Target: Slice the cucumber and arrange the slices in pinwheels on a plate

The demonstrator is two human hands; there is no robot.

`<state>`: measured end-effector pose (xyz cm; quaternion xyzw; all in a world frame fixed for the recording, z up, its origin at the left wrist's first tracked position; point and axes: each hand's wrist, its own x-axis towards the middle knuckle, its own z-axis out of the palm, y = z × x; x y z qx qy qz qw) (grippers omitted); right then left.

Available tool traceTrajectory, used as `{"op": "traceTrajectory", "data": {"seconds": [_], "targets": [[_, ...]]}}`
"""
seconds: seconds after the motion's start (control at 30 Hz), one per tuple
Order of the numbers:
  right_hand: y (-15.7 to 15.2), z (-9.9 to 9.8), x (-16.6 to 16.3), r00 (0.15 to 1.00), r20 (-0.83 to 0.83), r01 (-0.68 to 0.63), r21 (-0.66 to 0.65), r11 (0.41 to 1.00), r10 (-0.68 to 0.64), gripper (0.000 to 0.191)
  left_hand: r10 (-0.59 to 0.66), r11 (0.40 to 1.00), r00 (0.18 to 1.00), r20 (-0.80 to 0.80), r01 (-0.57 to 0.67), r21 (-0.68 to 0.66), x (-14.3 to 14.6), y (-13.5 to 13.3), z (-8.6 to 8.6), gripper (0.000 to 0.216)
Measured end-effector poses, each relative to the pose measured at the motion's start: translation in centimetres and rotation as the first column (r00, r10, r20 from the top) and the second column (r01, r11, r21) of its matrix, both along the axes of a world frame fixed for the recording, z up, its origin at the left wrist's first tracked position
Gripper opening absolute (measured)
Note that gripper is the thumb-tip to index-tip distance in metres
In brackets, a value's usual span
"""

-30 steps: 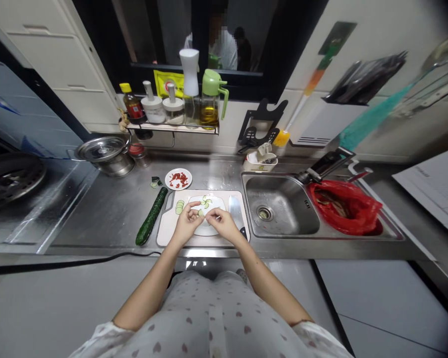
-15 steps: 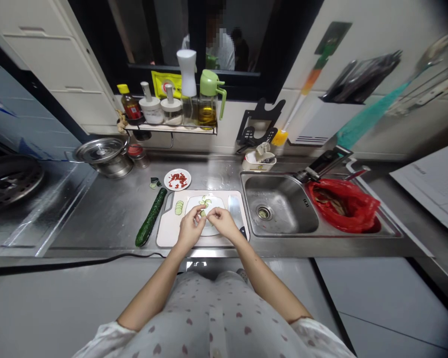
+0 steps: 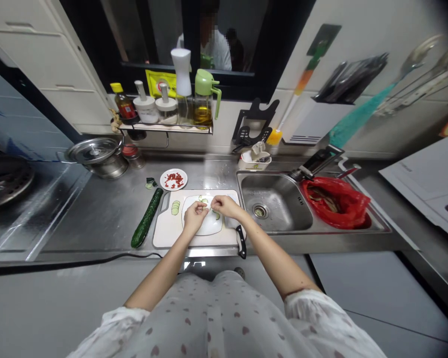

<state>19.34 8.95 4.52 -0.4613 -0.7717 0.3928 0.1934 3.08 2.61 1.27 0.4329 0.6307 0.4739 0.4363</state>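
Note:
A white plate lies on a pale cutting board at the counter's front edge. Both my hands hover over the plate. My left hand is closed, fingers pinched together above the plate's middle. My right hand is closed in a pinch at the plate's far rim, beside a few cucumber slices on the plate. What each pinch holds is too small to make out. More cucumber slices lie on the board's left part. A knife lies at the board's right edge under my right forearm.
A whole cucumber lies left of the board. A small dish of red chilli pieces sits behind it. The sink is to the right, with a red bag beside it. A lidded pot and a bottle shelf stand at the back.
Both hands have moved a little away from me across the plate, the right one reaching its far rim. The camera has shifted slightly rightward.

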Motion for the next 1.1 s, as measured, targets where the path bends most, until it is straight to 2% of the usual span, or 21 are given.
{"op": "traceTrajectory", "data": {"seconds": [0.17, 0.27, 0.63, 0.83, 0.97, 1.1], "targets": [[0.9, -0.9, 0.6, 0.989, 0.150, 0.005, 0.047, 0.999, -0.012, 0.006, -0.051, 0.992, 0.979, -0.199, 0.026, -0.126, 0.8, 1.1, -1.7, 0.015], [0.9, -1.8, 0.7, 0.973, 0.230, -0.027, 0.065, 0.998, 0.012, 0.011, -0.104, 0.981, 0.956, -0.273, 0.054, -0.184, 1.2, 1.5, -2.3, 0.011], [0.7, -4.0, 1.0, 0.875, 0.483, -0.015, 0.124, 0.992, -0.047, 0.011, -0.220, 0.952, 0.897, -0.383, 0.112, -0.285, 2.5, 2.4, -3.2, 0.007], [0.6, -4.2, 1.0, 0.843, 0.536, -0.020, 0.105, 0.994, -0.040, 0.011, -0.247, 0.947, 0.860, -0.447, 0.116, -0.300, 2.6, 2.6, -3.4, 0.008], [0.7, -4.3, 1.0, 0.791, 0.612, -0.045, 0.066, 0.997, -0.005, 0.015, -0.291, 0.929, 0.807, -0.513, 0.111, -0.352, 2.7, 2.8, -3.7, 0.012], [0.8, -4.4, 1.0, 0.776, 0.630, -0.046, 0.058, 0.997, -0.001, 0.017, -0.329, 0.921, 0.756, -0.566, 0.124, -0.369, 2.9, 3.0, -3.9, 0.014]]}}
